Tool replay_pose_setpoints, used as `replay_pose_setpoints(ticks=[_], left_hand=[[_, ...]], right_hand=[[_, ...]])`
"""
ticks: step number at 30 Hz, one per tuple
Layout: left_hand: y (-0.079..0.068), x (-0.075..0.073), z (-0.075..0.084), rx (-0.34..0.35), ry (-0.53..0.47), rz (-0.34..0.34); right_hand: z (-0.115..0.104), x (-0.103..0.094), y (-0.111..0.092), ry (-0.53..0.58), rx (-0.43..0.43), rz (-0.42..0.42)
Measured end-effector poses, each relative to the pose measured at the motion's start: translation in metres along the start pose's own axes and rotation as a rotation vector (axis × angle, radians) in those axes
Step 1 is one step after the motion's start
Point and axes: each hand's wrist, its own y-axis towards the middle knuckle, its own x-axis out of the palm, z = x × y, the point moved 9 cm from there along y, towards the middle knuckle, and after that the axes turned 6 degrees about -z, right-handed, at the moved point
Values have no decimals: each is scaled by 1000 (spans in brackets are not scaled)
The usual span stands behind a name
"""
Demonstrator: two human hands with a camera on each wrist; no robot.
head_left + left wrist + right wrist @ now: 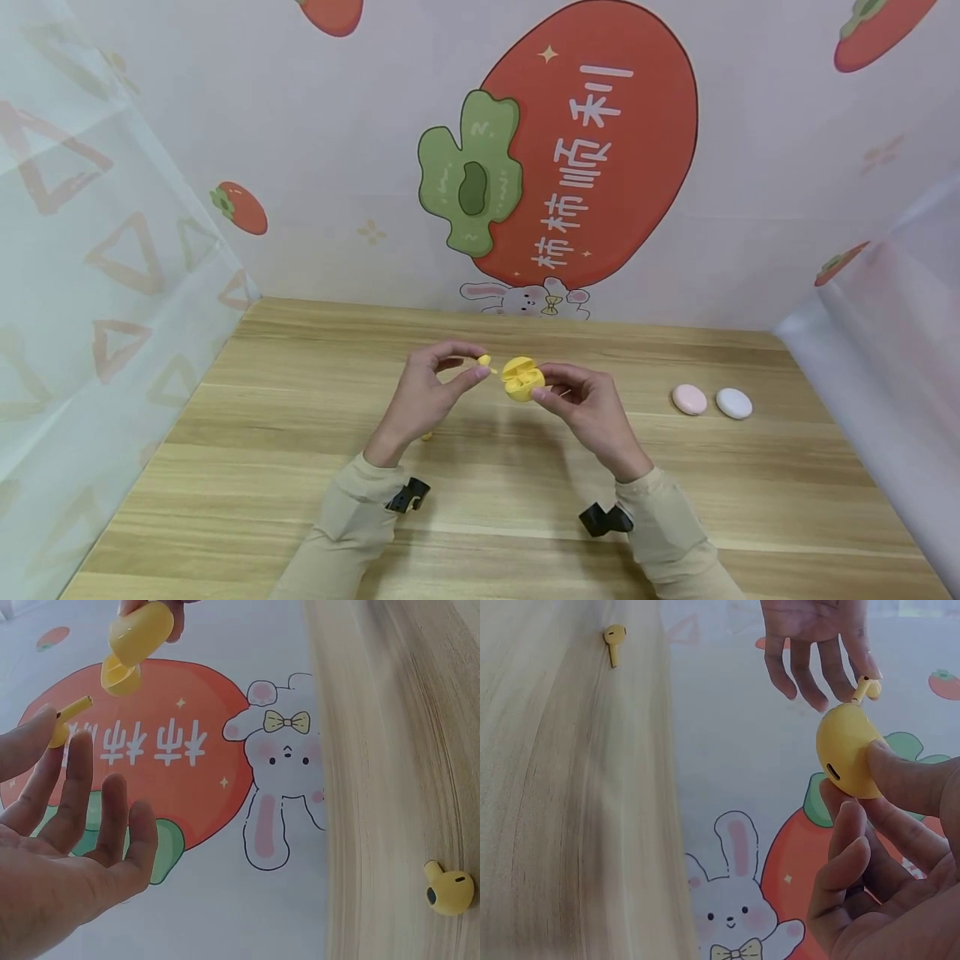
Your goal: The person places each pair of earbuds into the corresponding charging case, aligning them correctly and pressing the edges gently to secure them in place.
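Between thumb and index finger, my left hand (431,387) pinches a yellow earbud (71,712) by its rounded head, stem pointing at the case. My right hand (588,404) holds the yellow charging case (522,385) up off the table, thumb on one side and fingers on the other. Its lid stands open, and the slots face the left hand. In the right wrist view the case's back shows a small dark port. A second yellow earbud (450,891) lies on the table, mostly hidden by the left wrist in the head view.
On the right of the wooden table (262,467) lie a pink round case (689,399) and a white round case (733,403), side by side. A printed cloth backdrop (360,150) rises behind the table, with pale sheets at both sides.
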Motion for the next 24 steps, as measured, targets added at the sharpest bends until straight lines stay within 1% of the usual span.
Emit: replay_pose_setpoints(ticks=[7,16,24], left_hand=[[0,3,2,31,-39,-3],[0,8,1,20,-83,-19],[0,11,0,6,-54,-14]], right_hand=[[1,2,0,-5,3,-6],[0,7,0,-14,-16,-32],[-1,12,0,-31,-28,-56]])
